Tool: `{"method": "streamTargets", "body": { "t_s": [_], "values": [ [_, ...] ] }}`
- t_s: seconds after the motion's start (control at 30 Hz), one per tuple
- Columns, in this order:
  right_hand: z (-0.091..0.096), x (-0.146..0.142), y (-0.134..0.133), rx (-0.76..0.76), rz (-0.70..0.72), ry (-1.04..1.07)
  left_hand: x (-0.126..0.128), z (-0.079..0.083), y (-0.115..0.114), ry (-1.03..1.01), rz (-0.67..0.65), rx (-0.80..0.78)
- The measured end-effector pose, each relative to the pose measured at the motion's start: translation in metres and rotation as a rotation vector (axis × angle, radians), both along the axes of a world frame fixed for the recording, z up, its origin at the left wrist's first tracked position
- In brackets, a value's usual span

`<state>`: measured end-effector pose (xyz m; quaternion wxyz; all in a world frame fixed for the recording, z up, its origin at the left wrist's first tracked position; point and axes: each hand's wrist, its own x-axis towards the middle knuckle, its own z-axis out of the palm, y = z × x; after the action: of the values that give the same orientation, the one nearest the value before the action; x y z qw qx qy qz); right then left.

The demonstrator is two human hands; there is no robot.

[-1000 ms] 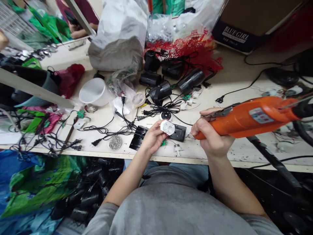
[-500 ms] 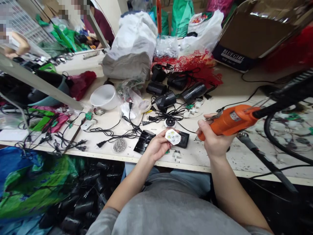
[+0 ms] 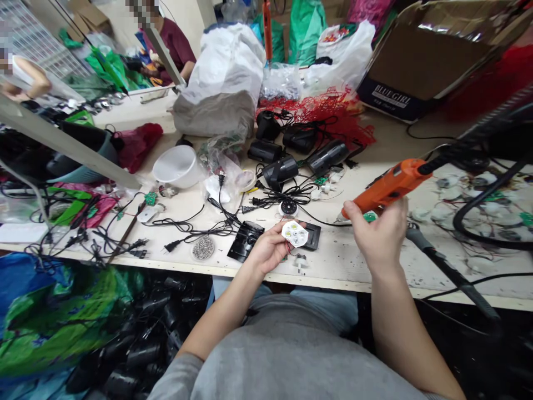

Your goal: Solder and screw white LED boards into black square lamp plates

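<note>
My left hand [image 3: 268, 248] pinches a white hexagonal LED lens plate [image 3: 295, 234] by its left edge, its round lenses facing up. A black square housing part [image 3: 313, 238] lies just behind the plate, and another black housing [image 3: 245, 241] is left of my fingers. On the right, my right hand [image 3: 377, 233] is around an orange electric screwdriver [image 3: 385, 186], which slants with its tip toward the lower left. My thumb lies near the tip end, and the other fingers are largely hidden. A small white part with a shaft [image 3: 300, 262] lies near the table edge.
A round dish of screws [image 3: 204, 248] and a white bowl [image 3: 176, 166] stand left. Black lamp bodies [image 3: 281, 171] and tangled cords lie behind my hands. A soldering-iron-like tool [image 3: 445, 264] crosses the table's right edge. A cardboard box [image 3: 425, 61] stands at the back right.
The orange screwdriver has swung to a flatter, farther position, and my right hand's grip around it looks looser. My left hand and the lens plate have barely moved.
</note>
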<state>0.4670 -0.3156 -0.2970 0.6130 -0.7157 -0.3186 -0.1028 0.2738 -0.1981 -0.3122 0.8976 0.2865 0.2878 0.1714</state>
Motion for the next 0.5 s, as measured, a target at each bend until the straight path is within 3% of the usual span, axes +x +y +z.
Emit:
{"method": "streamTargets", "body": {
  "t_s": [0.03,0.1,0.13,0.27,0.33,0.4,0.5],
  "values": [
    [0.002,-0.009,-0.003,-0.021,-0.098,-0.079,0.000,0.000,0.000,0.000,0.005,-0.001],
    [0.004,-0.031,-0.008,-0.041,-0.157,-0.236,0.001,0.001,-0.001,-0.002,0.013,0.002],
    [0.004,-0.043,-0.009,-0.064,-0.094,-0.277,0.002,0.001,-0.002,0.001,0.014,0.008],
    [-0.005,-0.077,-0.008,-0.276,0.418,-0.225,0.003,0.002,-0.006,0.034,0.029,0.088],
    [-0.011,-0.080,-0.005,-0.333,0.524,-0.149,0.001,0.001,-0.008,0.075,0.024,0.180],
    [-0.016,-0.075,-0.003,-0.345,0.526,-0.094,-0.004,0.001,-0.010,0.145,0.004,0.367],
    [-0.020,-0.061,-0.003,-0.392,0.509,-0.079,-0.019,0.000,-0.013,0.261,0.060,0.870]
  ]
}}
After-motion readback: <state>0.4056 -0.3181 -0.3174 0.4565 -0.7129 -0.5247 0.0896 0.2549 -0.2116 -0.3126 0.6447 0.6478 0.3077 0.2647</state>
